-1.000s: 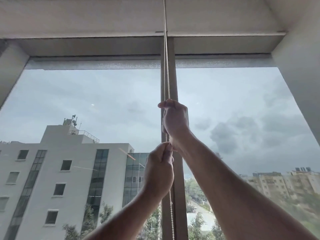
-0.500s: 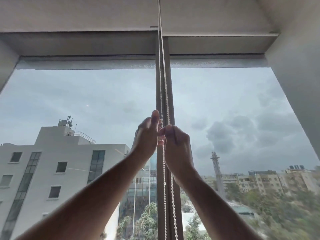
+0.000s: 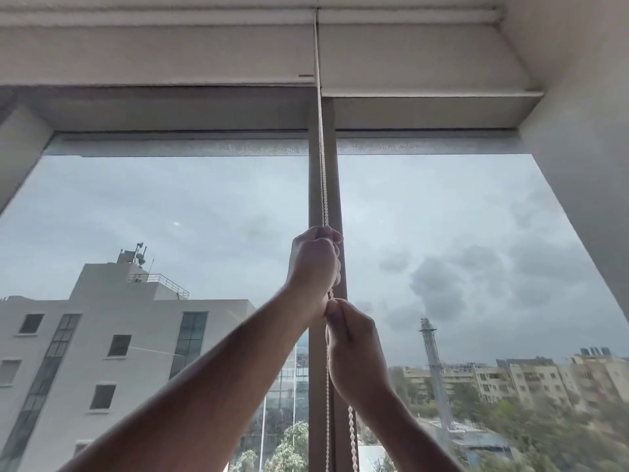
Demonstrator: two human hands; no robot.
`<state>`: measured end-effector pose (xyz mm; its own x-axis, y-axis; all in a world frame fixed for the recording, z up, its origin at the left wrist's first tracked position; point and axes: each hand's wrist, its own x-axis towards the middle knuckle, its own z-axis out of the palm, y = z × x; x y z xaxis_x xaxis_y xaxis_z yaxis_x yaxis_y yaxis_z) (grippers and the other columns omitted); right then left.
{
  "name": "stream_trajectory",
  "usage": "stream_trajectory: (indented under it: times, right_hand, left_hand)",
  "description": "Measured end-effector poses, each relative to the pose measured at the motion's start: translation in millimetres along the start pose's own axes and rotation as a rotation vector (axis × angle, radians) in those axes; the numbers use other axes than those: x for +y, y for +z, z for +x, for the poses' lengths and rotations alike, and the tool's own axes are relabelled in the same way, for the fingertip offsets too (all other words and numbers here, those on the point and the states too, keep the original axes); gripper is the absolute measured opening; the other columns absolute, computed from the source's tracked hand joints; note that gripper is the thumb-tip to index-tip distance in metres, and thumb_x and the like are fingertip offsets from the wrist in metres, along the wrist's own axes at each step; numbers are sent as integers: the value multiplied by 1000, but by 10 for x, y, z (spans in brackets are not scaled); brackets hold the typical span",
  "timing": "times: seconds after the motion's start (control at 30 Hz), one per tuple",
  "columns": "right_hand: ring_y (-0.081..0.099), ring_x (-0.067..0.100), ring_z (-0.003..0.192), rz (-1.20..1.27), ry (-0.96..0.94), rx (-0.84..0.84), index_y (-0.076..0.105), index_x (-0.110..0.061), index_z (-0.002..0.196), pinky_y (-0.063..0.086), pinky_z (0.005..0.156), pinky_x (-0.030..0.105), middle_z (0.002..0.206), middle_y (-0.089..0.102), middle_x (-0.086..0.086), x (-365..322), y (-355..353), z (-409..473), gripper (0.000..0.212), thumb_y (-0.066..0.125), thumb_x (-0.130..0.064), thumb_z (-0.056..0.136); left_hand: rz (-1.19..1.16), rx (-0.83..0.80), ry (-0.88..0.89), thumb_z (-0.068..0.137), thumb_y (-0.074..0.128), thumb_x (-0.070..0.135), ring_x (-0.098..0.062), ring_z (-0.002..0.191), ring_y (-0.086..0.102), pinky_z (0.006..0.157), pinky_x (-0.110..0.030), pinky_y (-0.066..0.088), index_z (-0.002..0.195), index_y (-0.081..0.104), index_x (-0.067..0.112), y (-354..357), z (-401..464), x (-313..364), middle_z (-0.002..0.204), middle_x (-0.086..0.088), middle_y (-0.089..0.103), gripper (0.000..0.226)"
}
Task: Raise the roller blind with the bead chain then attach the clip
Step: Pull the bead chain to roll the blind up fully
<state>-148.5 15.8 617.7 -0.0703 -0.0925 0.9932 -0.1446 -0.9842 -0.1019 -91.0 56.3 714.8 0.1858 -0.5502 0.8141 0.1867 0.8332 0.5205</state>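
The thin white plastic bead chain (image 3: 321, 185), limp and probably slippery, hangs taut above the left hand (image 3: 311, 267) fisted around it, with the right hand (image 3: 354, 352) pinching it just below, a sound grasping spot.

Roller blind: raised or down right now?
Nearly fully raised: the roller blind has its bottom bar near the top, glass uncovered.

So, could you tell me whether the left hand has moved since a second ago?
Yes. The left hand has gone up the mullion, from below the right hand to above it.
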Motion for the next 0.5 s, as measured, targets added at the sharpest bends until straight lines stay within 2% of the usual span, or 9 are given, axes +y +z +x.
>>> stream_trajectory:
  times: [0.07,0.17,0.23,0.33,0.4,0.5]
  right_hand:
    - [34,4,49,13,19,-8,53,-41,62,28,50,14,49,45,-19,7,23,1,52,42,-12,104]
    - [33,12,50,93,149,-55,61,-33,73,30,49,29,53,40,-11,70,68,-33,39,42,-20,105]
    - [33,14,46,167,243,-89,64,-31,85,31,44,28,56,39,-7,108,76,-83,31,42,-22,105]
    - [33,10,41,195,333,-103,64,-31,97,30,39,23,52,44,-9,157,70,-232,22,46,-20,103]
    - [33,14,45,178,368,-97,62,-32,98,30,42,28,50,47,-9,198,81,-353,16,50,-21,101]
    - [39,17,52,139,384,-103,63,-28,98,37,54,37,54,50,-10,261,96,-528,13,53,-21,101]
  left_hand:
    - [8,13,16,93,31,-3,-7,31,25,33,-16,19,74,55,12,-39,0,-9,50,5,35,34]
    - [7,9,21,95,29,-4,-5,30,28,33,-17,24,80,56,10,-134,-5,-30,40,11,36,33]
    - [25,-19,19,95,30,-5,-4,32,30,35,-18,26,83,56,8,-208,-44,-68,39,12,37,32]
    - [78,-34,6,97,34,-3,-8,35,35,40,-21,30,87,57,6,-324,-155,-223,43,7,38,27]
    - [126,-31,18,99,37,1,-12,38,40,45,-25,34,88,59,5,-412,-245,-366,43,5,40,24]
    - [204,-23,37,100,41,5,-14,38,49,43,-25,40,90,62,5,-536,-385,-580,42,4,48,23]
